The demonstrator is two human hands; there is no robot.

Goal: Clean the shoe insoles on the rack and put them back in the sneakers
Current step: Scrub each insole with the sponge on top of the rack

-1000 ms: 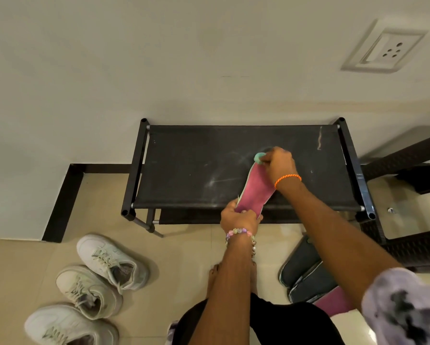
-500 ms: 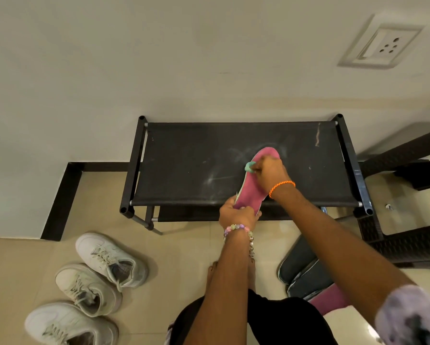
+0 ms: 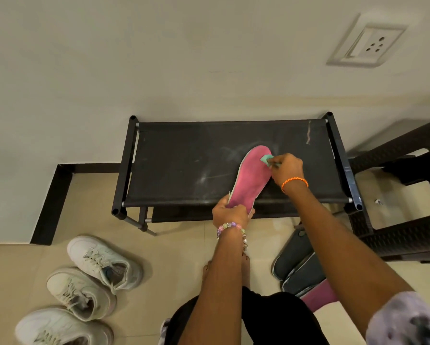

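Observation:
A pink insole lies slanted on the black fabric top of the shoe rack, heel end toward me. My left hand grips its heel at the rack's front edge. My right hand pinches a small green cloth and presses it on the insole's toe end. Three white sneakers stand on the floor at the lower left. Two dark insoles and another pink insole lie on the floor at the right, partly behind my right arm.
The rack stands against a cream wall with a socket plate up right. A dark woven stool or table stands close to the rack's right side. My bare foot and black shorts are below the rack on the beige tile floor.
My right hand with the green cloth slid down the insole to its middle, then back up to the toe end. My left hand kept hold of the heel.

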